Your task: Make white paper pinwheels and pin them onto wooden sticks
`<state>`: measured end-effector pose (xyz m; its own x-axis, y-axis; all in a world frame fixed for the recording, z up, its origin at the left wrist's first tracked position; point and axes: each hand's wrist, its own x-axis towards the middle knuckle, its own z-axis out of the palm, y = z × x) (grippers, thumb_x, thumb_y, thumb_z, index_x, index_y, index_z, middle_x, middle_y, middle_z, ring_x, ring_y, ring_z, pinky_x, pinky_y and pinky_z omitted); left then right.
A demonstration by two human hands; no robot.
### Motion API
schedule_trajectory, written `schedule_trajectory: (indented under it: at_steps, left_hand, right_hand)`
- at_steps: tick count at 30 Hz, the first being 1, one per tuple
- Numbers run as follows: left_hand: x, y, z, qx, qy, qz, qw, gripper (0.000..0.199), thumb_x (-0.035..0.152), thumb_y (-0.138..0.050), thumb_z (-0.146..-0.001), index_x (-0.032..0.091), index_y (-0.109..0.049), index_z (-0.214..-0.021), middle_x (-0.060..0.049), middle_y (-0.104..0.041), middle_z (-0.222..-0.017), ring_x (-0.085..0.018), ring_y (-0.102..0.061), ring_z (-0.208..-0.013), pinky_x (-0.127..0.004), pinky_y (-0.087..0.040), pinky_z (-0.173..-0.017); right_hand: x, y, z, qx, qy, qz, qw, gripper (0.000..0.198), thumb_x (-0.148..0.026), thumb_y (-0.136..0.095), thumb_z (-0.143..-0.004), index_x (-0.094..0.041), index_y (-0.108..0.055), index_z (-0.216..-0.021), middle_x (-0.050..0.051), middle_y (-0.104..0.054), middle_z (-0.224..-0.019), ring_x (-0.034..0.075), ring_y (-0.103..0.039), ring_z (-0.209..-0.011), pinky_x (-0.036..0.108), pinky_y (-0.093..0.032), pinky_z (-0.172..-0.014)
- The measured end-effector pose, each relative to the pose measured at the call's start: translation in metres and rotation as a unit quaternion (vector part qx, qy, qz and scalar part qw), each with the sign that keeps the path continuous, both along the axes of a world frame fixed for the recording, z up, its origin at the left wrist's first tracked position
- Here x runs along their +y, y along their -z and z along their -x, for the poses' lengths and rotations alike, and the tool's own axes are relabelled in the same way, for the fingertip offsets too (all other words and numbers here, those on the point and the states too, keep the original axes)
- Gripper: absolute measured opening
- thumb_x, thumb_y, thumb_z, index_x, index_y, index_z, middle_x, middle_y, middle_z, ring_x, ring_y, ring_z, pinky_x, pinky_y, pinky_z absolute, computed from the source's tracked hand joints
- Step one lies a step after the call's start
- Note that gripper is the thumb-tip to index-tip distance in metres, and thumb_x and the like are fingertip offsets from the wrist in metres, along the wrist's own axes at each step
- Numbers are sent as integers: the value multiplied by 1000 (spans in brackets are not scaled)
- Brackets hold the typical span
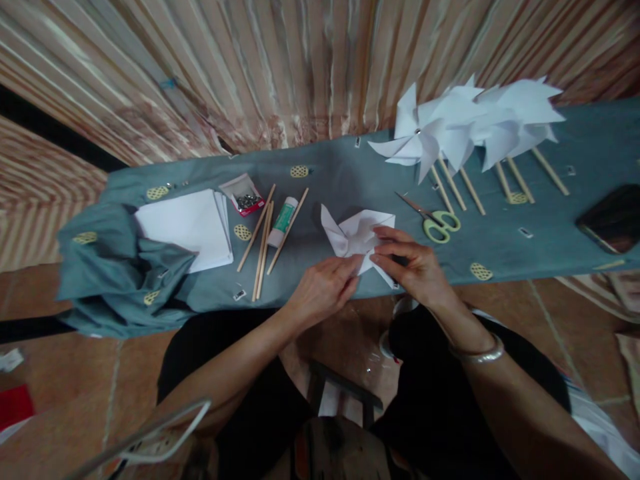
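A white paper pinwheel (357, 230), partly folded, lies on the blue-green cloth in front of me. One of its blades stands curled up on the left side. My left hand (327, 283) is closed, its fingers pressed on the paper's near edge. Across from it, my right hand (407, 260) pinches the paper's right side between thumb and fingers. Both hands cover part of the near edge. Just right of the paper rest green-handled scissors (436, 223), blades pointing back left.
Finished pinwheels (460, 127) on wooden sticks lie at the back right. On the left are a paper stack (183, 223), a small box (244, 195) of metal pins, several loose sticks (260, 250) and a glue stick (283, 221). A dark object (613, 219) sits far right.
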<state>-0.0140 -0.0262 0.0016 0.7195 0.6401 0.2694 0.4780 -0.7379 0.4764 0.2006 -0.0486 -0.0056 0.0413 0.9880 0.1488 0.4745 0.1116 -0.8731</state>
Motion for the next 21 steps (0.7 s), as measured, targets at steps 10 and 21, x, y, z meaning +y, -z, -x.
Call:
schedule_trajectory:
  at_steps: [10,21]
  left_hand:
    - [0,2,-2,-11,9,-23,1000,22,19,-47,-99,14,-64,-112,-9,-70,-104,-19,-69,-99,-31,-59,-87]
    - [2,5,-4,-1,1,-13,1000,22,19,-47,-98,14,-65,-110,-10,-70,-102,-19,-68,-98,-33,-60,-87]
  right_hand:
    - [12,5,14,-96,40,-16,994,5,-29,-70,-82,-26,-74,-83,7,-66,-131,26,-65,-117,48,-51,-103]
    - [13,3,21,-121,50,-7,991,3,-27,-70,-80,-26,-72,-80,8,-64,-132,29,-63,-119,49,-51,-103]
